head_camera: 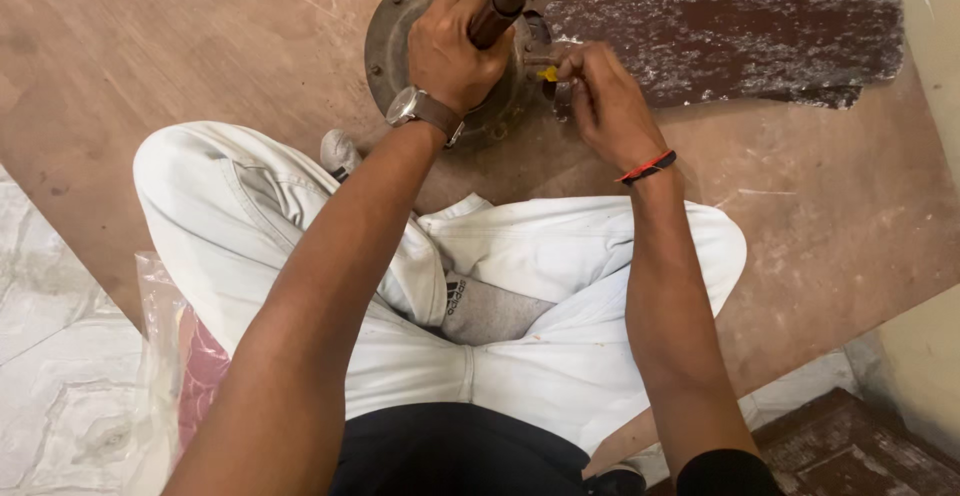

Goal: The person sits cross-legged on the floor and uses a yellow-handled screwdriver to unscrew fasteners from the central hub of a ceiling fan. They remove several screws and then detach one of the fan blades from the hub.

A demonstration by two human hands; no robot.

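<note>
Person sits cross-legged on a brown board (150, 46), head cam looking down. Ceiling fan motor (395, 31) lies flat on the board just past the knees, one worn brown blade (720, 36) running off to the right, long axis roughly left-right.

Left hand (455, 46), watch (420, 108) on wrist, is closed tight round the rod (505, 1) that rises from the motor centre toward the camera; full fist, rod tilted slightly right. Hand sits right over the hub.

Right hand (605, 101), red-black band (648, 167) on wrist, is pinched shut on a small yellow-handled tool (548, 74), thumb and fingers curled round it. Only the yellow end shows; can't tell the tool's kind. Tip points left, at the spot where the blade root meets the motor rim (535, 56).

Key relation: the joint lies just left of the right fingertips, touching or nearly so; the tool's axis runs left-right, along the blade. Right hand is the nearer one to the joint; left is above and just left of it.

Clear plastic bag (165, 356) with something pink lies by the left knee, on the marble floor (50, 356).
</note>
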